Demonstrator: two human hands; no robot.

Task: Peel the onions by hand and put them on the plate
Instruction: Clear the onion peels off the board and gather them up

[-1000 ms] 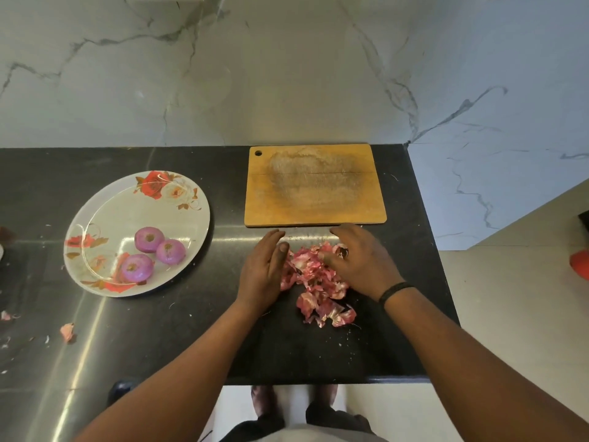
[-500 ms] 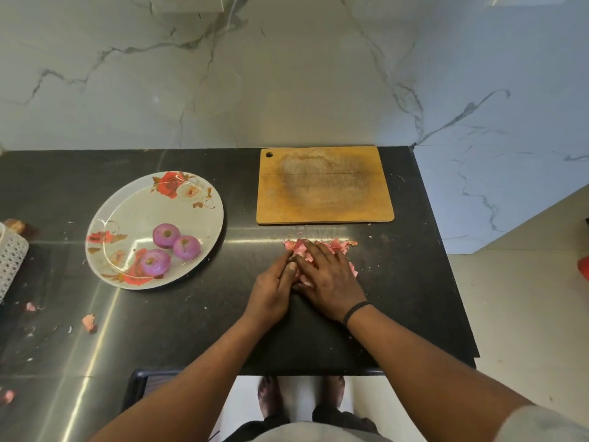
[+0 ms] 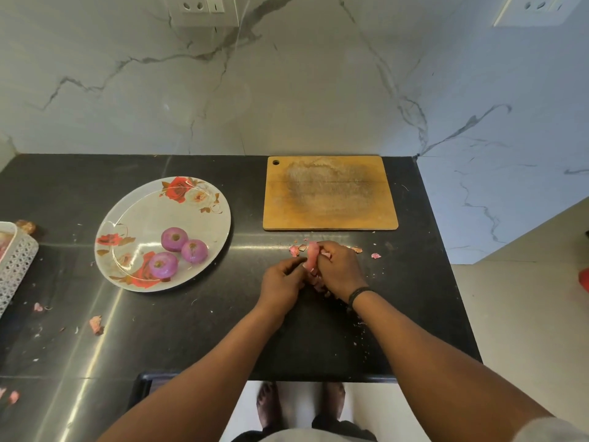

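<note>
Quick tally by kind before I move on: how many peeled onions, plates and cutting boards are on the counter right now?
Peeled onions: 3, all on the plate
Plates: 1, floral
Cutting boards: 1, wooden, bare
Total: 5
Loose skins, some gathered between the left hand and right hand, are not counted.

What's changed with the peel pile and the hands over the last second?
Both hands closed in and scooped up the spread peels: the right hand and left hand now bunch them together, leaving scraps on the counter. Three onions on the plate and the board stayed put.
</note>
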